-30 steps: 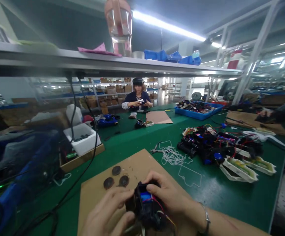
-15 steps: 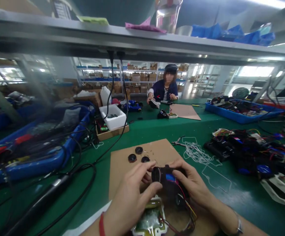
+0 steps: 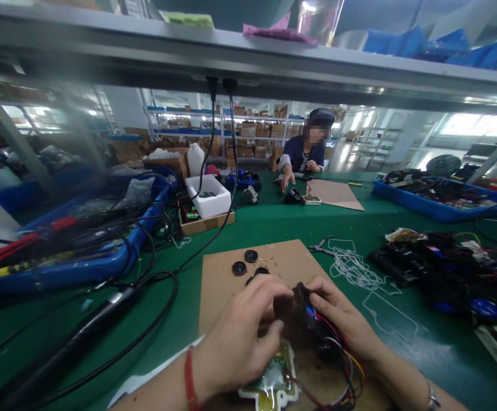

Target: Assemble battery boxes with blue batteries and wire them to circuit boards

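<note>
My two hands meet over a brown cardboard sheet point(image 3: 226, 288) on the green table. A small black toy car chassis point(image 3: 306, 319) with a blue part and red, yellow and black wires sits between them. My left hand point(image 3: 243, 339) curls over its left end, thumb pressed against it. From the right, my right hand point(image 3: 338, 317) grips the chassis with closed fingers. A white-rimmed circuit board point(image 3: 269, 382) lies just under the hands, joined to the chassis by the wires. Three black wheels point(image 3: 248, 262) rest on the cardboard beyond my fingers.
A black cable and tool point(image 3: 81, 342) run along the left, next to a blue tray point(image 3: 77, 268) of cables. White wire ties point(image 3: 351, 268) and pliers point(image 3: 320, 246) lie to the right, then a pile of wired chassis point(image 3: 445, 268). Across the table another person point(image 3: 306, 154) works.
The view has swung left and down. My hands have turned the chassis and drawn it closer, and my left hand now covers more of it. The person opposite has reached onto the table.
</note>
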`<action>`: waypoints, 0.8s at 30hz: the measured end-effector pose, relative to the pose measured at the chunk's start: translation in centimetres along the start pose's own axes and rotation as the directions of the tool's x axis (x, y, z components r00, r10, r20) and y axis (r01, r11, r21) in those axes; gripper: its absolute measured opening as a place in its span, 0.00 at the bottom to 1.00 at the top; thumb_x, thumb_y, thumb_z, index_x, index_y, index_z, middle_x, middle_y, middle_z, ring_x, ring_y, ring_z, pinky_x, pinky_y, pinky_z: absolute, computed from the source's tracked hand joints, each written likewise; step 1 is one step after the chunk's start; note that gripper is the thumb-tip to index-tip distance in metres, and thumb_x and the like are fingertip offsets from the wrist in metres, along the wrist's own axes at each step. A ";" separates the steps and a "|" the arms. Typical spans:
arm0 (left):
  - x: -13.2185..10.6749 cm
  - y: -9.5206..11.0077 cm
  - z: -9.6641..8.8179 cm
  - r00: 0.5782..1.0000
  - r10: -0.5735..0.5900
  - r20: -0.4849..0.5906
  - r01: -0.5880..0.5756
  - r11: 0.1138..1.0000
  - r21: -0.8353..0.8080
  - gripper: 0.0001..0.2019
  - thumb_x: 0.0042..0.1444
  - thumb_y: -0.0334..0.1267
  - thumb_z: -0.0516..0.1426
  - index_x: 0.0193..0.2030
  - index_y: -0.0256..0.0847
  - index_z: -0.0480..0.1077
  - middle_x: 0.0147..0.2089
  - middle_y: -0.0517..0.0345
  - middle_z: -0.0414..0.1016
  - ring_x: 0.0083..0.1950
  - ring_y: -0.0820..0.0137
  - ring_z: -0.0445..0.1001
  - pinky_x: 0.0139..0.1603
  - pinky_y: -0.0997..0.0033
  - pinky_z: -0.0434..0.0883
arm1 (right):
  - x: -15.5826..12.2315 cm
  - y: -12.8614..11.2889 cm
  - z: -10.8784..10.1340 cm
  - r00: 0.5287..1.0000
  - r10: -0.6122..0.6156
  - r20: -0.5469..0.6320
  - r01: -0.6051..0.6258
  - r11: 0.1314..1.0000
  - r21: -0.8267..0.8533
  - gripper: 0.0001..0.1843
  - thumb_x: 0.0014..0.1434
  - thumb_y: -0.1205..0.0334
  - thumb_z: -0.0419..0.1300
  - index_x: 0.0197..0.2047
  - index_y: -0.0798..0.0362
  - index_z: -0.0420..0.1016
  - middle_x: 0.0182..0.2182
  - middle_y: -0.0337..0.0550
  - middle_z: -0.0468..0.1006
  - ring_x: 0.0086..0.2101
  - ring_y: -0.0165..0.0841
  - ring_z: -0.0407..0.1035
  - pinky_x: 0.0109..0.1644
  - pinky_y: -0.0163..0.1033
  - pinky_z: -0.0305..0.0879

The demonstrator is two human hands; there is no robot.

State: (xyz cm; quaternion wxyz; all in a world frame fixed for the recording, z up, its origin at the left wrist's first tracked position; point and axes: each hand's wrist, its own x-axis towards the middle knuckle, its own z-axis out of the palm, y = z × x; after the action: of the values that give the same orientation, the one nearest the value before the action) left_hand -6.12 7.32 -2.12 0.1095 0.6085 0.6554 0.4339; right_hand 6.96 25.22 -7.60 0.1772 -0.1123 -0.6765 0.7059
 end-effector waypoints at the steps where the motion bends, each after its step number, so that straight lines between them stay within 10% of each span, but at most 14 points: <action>1: 0.0 0.1 0.1 0.995 -0.092 -0.039 0.091 0.996 -0.025 0.20 0.54 0.29 0.55 0.53 0.45 0.62 0.53 0.55 0.68 0.52 0.67 0.68 0.54 0.65 0.68 | -0.1 0.0 0.0 0.996 -0.081 -0.032 0.077 0.992 -0.100 0.09 0.61 0.54 0.57 0.38 0.51 0.70 0.34 0.41 0.73 0.36 0.32 0.69 0.41 0.37 0.65; 7: 0.1 0.2 0.4 0.962 -0.274 -0.005 0.273 0.959 -0.081 0.08 0.57 0.36 0.57 0.44 0.43 0.70 0.38 0.60 0.72 0.36 0.71 0.71 0.39 0.70 0.71 | -0.8 -0.5 -0.1 0.933 -0.350 0.079 0.357 0.879 -0.317 0.07 0.63 0.61 0.55 0.43 0.46 0.73 0.43 0.44 0.76 0.47 0.36 0.69 0.53 0.44 0.63; 12: -0.1 -0.4 0.0 0.995 0.073 0.065 -0.081 0.988 0.134 0.15 0.55 0.27 0.55 0.48 0.46 0.69 0.50 0.54 0.70 0.50 0.67 0.70 0.51 0.64 0.70 | -0.2 -0.8 0.0 0.997 0.052 0.055 -0.052 0.999 -0.005 0.10 0.59 0.53 0.60 0.37 0.51 0.70 0.32 0.40 0.73 0.33 0.31 0.70 0.38 0.37 0.67; 16: -0.2 -0.1 -0.3 0.960 0.221 0.172 -0.249 0.955 0.162 0.18 0.55 0.22 0.50 0.49 0.46 0.67 0.56 0.54 0.66 0.57 0.67 0.66 0.56 0.66 0.67 | 0.1 -0.6 0.4 0.924 0.309 0.225 -0.367 0.880 0.301 0.16 0.56 0.50 0.62 0.36 0.53 0.65 0.29 0.38 0.71 0.27 0.28 0.67 0.33 0.34 0.64; 21: 0.0 0.5 0.1 0.986 -0.168 -0.013 0.168 0.986 -0.016 0.22 0.53 0.31 0.56 0.55 0.46 0.62 0.49 0.56 0.70 0.47 0.67 0.71 0.49 0.65 0.71 | -0.2 -0.7 0.3 0.995 -0.055 -0.083 0.046 0.993 -0.105 0.11 0.59 0.52 0.59 0.38 0.51 0.71 0.34 0.40 0.73 0.37 0.32 0.68 0.43 0.37 0.64; 24: 0.3 0.5 0.3 0.957 -0.290 0.016 0.290 0.949 -0.122 0.14 0.57 0.32 0.54 0.50 0.45 0.66 0.40 0.60 0.73 0.37 0.71 0.73 0.40 0.70 0.72 | -0.4 -0.6 -0.2 0.976 -0.205 -0.068 0.178 0.943 -0.283 0.09 0.61 0.54 0.57 0.39 0.49 0.73 0.39 0.43 0.75 0.44 0.36 0.68 0.51 0.43 0.61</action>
State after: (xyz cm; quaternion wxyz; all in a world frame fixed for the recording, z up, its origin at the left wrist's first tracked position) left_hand -5.63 7.62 -1.83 0.2087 0.4972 0.7096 0.4535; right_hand 7.45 25.30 -7.03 0.2603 -0.1036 -0.7662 0.5783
